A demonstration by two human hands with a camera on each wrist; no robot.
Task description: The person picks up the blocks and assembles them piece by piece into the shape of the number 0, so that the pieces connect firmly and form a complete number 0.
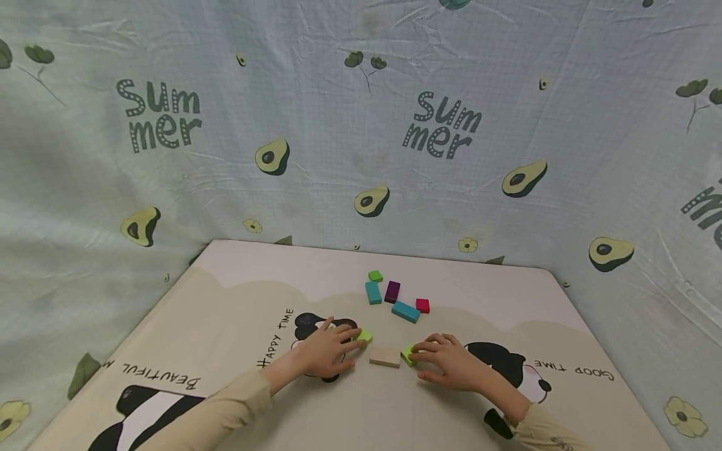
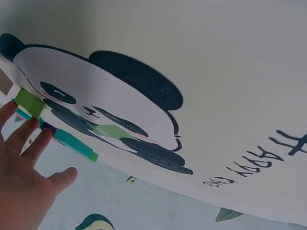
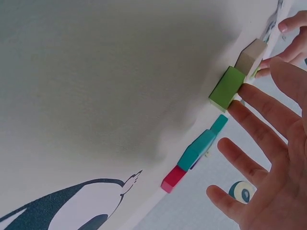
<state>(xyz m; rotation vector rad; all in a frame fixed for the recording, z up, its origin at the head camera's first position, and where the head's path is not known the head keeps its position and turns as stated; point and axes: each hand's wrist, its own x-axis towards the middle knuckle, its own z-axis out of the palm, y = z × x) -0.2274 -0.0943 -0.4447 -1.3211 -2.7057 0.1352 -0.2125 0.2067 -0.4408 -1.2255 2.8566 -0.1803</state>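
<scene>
Plainly, the left hand (image 1: 328,349) and right hand (image 1: 454,364), grips spread, touch straight-edged green blocks (image 1: 365,336) flanking a flat beige block (image 1: 385,357); smooth tabletop (image 1: 507,291) stretches wide toward rounded far corners.

"Summer" (image 1: 160,116) on cloth (image 1: 327,113), "Happy time" (image 1: 274,338), "Good time" (image 1: 573,369), "Beautiful" (image 1: 161,375) on table (image 1: 389,413)

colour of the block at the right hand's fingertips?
The block is plain bright green; it shows best in the right wrist view.
</scene>
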